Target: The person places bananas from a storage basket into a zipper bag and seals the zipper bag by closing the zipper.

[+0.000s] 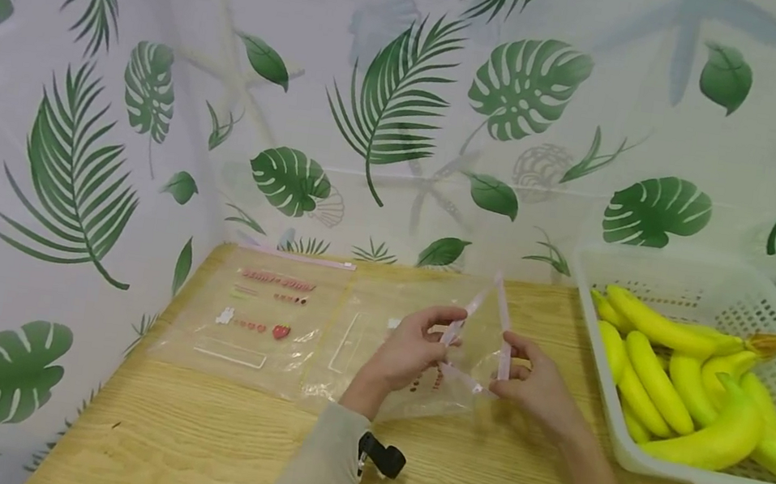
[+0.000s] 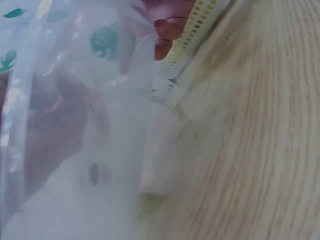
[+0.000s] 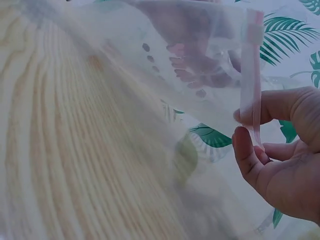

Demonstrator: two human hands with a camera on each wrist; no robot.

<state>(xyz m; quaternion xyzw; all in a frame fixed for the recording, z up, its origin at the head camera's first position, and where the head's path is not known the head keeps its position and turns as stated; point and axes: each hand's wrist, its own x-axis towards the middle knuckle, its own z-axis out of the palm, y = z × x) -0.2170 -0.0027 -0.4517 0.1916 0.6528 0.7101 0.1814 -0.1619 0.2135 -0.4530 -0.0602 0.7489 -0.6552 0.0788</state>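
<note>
A clear plastic zip bag [image 1: 359, 353] with a pink zip edge and small printed pictures is held up off the table at its mouth. My left hand [image 1: 411, 347] pinches one side of that mouth, and my right hand [image 1: 538, 384] pinches the opposite side, so the mouth gapes between them. In the right wrist view, thumb and fingers of the right hand [image 3: 285, 165] grip the pink zip strip [image 3: 251, 75]. Through the hazy film in the left wrist view, the left hand [image 2: 55, 125] shows only dimly.
A second clear zip bag [image 1: 248, 350], printed with a strawberry and a bunny, lies flat on the wooden table [image 1: 208, 431] to the left. At right stands a white perforated basket [image 1: 597, 445] with several yellow bananas [image 1: 709, 431]. A leaf-patterned curtain [image 1: 391, 218] hangs behind.
</note>
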